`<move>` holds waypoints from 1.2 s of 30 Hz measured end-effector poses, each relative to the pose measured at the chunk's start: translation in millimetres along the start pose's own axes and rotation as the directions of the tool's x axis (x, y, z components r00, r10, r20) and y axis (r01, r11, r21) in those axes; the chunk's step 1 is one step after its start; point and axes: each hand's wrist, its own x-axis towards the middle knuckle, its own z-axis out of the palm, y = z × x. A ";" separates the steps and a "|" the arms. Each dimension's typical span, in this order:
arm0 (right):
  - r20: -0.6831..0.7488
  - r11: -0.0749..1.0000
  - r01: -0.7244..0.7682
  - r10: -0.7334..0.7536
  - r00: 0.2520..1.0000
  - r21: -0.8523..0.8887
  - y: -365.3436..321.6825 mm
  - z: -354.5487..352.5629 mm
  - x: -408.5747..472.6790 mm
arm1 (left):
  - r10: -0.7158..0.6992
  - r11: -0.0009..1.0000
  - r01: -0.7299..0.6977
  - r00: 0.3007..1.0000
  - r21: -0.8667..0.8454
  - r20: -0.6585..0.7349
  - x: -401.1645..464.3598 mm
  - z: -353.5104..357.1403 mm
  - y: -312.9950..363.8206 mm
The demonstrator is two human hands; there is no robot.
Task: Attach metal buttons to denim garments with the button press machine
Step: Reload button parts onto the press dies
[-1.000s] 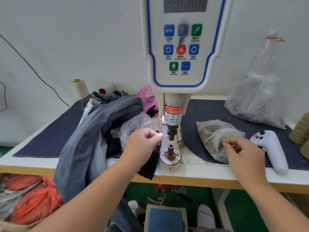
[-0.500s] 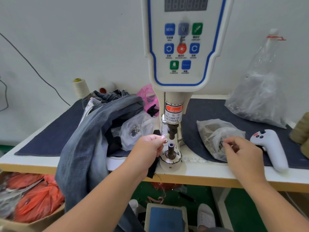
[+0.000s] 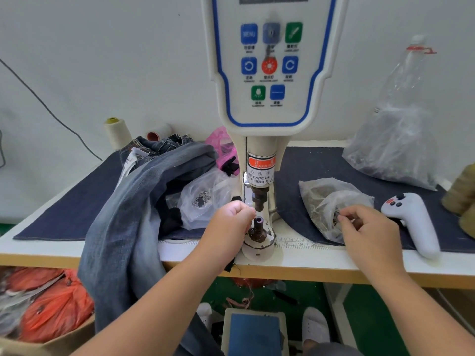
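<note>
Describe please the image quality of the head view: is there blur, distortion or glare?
Head view: light is even and soft, without hard shadows. The wide-angle lens bends the table edge and the wall cable. The control panel legends are smeared and hardly readable. Both clear plastic bags show pale glare. The left hand and right hand look reasonably sharp.

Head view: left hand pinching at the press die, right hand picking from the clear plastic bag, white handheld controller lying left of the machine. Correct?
One error: the white handheld controller lies right of the button press machine, beside the clear plastic bag. The head view shows it. The left hand pinching at the die and right hand at the bag are correct.
</note>
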 end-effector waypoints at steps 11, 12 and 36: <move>-0.001 1.000 0.009 -0.009 1.000 0.008 -1.4 -0.1 0.0 | 0.131 0.980 -0.128 0.991 0.156 -0.011 2.3 0.7 -6.7; -0.002 1.000 0.008 -0.008 1.000 0.012 -1.7 -0.5 -0.3 | 0.129 0.980 -0.125 0.991 0.157 -0.016 2.7 0.8 -7.0; 0.478 0.630 -0.443 0.126 0.869 0.638 -109.3 14.2 -33.5 | 0.180 0.982 -0.182 0.983 0.042 0.044 -19.6 -9.6 -5.5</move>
